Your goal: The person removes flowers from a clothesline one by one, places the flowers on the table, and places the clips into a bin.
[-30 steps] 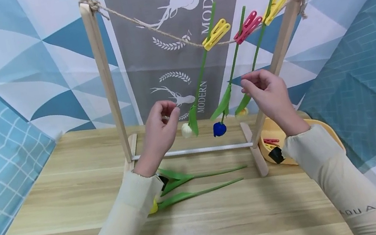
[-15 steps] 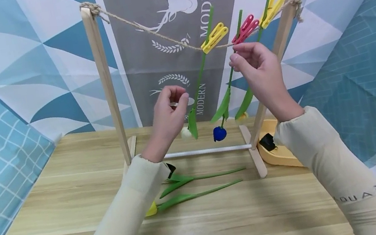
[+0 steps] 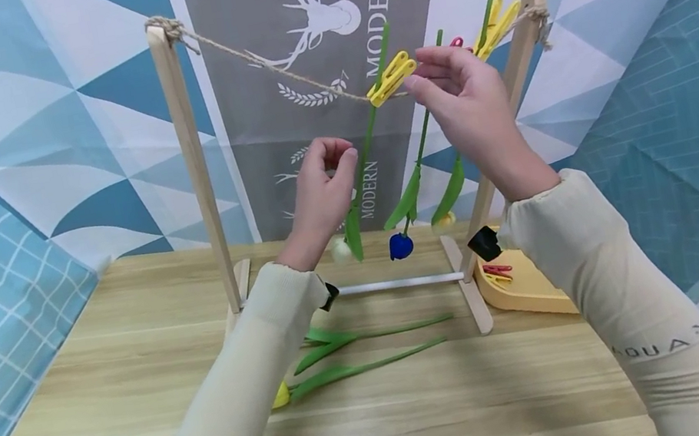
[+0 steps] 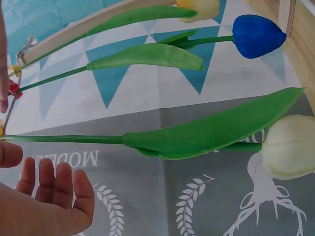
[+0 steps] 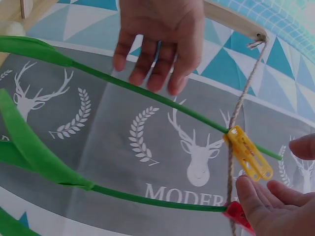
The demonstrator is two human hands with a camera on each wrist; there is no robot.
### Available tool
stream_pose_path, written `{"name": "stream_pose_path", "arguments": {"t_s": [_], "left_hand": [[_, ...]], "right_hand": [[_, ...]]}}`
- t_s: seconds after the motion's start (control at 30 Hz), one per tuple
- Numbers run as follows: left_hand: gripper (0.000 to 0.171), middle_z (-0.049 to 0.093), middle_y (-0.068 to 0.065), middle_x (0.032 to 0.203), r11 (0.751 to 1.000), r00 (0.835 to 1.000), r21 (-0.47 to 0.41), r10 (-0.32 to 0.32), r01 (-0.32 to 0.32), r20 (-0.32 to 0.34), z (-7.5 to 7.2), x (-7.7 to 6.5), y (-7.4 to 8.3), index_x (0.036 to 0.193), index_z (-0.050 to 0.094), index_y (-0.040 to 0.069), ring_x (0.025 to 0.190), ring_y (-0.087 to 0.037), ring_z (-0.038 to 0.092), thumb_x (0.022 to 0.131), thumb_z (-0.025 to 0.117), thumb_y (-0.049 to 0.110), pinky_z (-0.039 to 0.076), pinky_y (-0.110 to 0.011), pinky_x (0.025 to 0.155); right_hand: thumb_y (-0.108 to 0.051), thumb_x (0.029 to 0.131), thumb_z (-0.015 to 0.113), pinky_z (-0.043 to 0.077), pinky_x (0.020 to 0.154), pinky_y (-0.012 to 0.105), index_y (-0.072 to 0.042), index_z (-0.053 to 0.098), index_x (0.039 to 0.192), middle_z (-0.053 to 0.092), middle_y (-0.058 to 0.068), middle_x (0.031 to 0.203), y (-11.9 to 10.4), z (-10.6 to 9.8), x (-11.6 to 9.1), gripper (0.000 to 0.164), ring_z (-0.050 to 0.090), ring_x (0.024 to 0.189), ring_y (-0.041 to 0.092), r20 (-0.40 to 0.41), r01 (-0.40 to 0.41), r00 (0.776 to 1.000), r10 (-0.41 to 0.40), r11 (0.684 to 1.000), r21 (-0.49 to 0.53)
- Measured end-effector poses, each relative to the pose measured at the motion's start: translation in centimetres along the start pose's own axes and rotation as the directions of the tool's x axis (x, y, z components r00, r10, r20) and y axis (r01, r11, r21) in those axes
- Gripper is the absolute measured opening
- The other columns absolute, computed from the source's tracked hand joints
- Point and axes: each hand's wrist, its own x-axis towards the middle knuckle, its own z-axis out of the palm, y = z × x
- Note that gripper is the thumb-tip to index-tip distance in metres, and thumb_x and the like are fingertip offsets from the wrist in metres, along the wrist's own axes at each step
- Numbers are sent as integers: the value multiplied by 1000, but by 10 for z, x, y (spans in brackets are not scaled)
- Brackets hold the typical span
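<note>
Three artificial tulips hang upside down from a twine line (image 3: 289, 73): a white tulip (image 4: 293, 147), a blue tulip (image 3: 400, 245) and a pale yellow tulip (image 4: 199, 9). A yellow clothespin (image 5: 247, 153) clamps the white tulip's stem to the twine. My right hand (image 3: 471, 111) is right beside this clothespin, thumb and fingers spread apart around its free end, not pinching it. Behind that hand, a red clothespin (image 5: 238, 216) is mostly hidden. My left hand (image 3: 324, 195) is loosely curled beside the white tulip's stem, holding nothing.
The twine runs between two wooden posts (image 3: 190, 160) joined by a white rod (image 3: 396, 284). Two more tulips lie on the wooden table (image 3: 387, 429), one with a yellow bloom (image 3: 281, 394). A yellow tray (image 3: 537, 286) at right holds small red and yellow clothespins.
My right hand has risen and moved left, from below the red clothespin to the yellow one. My left hand has risen and shifted slightly right, toward the white tulip's stem.
</note>
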Motion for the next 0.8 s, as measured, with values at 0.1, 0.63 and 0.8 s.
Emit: {"name": "stream_pose_path", "arguments": {"t_s": [0.1,0.63,0.8], "left_hand": [[19,53,-4,99,1000,1000,-13,-8,8,9,1,1,-3,108,53,8,92,-16,49,96,48,22,42,-26,78],[23,53,-4,100,999,996,-33,28,-25,82,8,5,-6,114,53,9,90,-15,47,97,47,22,42,-27,77],[24,53,-3,101,999,996,-37,33,-30,85,9,6,-4,115,53,9,91,-15,47,98,45,23,42,-27,79]], "right_hand": [[-28,92,58,44,99,27,-13,47,135,55,7,128,-5,2,2,46,55,116,14,43,-42,998,43,999,-31],[-25,94,54,45,99,28,-10,42,140,54,9,131,-13,0,11,49,59,113,17,111,-99,989,103,994,-39],[-24,94,54,45,98,28,-10,43,139,55,8,130,-15,-1,13,49,61,108,17,113,-86,989,91,995,-41]]}}
